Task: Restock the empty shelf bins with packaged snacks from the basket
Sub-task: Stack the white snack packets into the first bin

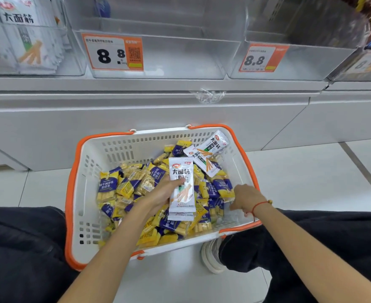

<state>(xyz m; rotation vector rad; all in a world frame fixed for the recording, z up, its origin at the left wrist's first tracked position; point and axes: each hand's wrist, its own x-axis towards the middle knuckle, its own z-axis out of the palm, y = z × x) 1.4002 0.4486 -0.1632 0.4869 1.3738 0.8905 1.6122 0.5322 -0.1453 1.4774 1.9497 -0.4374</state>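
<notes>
My left hand (158,194) holds a small stack of white snack packets (181,189) upright over the basket (88,162), thumb across the front, the other fingers curled behind. My right hand (244,197) reaches down into the basket's right side among the yellow-and-purple snack packs (123,186); its fingers point downward and are partly hidden, so I cannot tell whether they grip anything. A red string bracelet (259,204) sits on that wrist. Two more white packets (206,156) lie on top of the pile near the basket's far right corner. The white basket with orange rim stands on the floor between my knees, just in front of the shelf base. Above, two clear shelf bins (180,60) with orange 8.8 price tags (112,52) stand empty; the bin on the left (71,62) holds white packets of the same kind.
</notes>
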